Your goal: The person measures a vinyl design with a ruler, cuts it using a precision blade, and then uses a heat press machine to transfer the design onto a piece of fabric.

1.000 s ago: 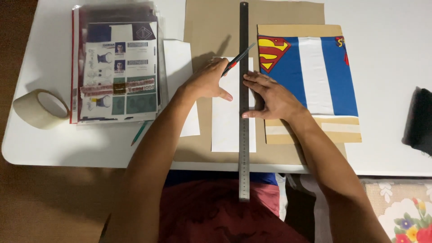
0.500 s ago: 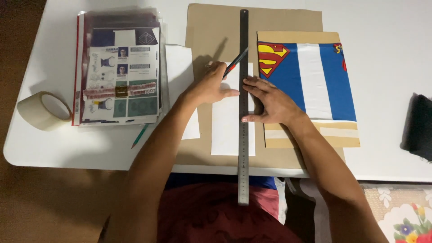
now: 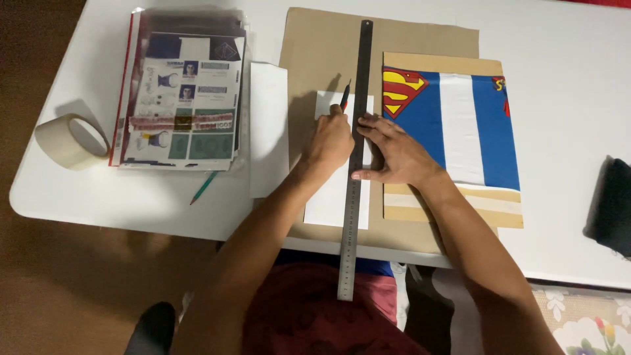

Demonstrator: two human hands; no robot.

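At the frame's centre, the left hand (image 3: 330, 141) gripped a red pencil (image 3: 344, 97) against the long metal ruler (image 3: 355, 164), which the right hand (image 3: 392, 151) pinned with flat, spread fingers over white paper (image 3: 328, 197).

Bare table (image 3: 565, 79) far right; tape roll (image 3: 70, 141) & papers (image 3: 181, 98) crowd left.

The dark object (image 3: 612, 202) is cut off at the right edge.
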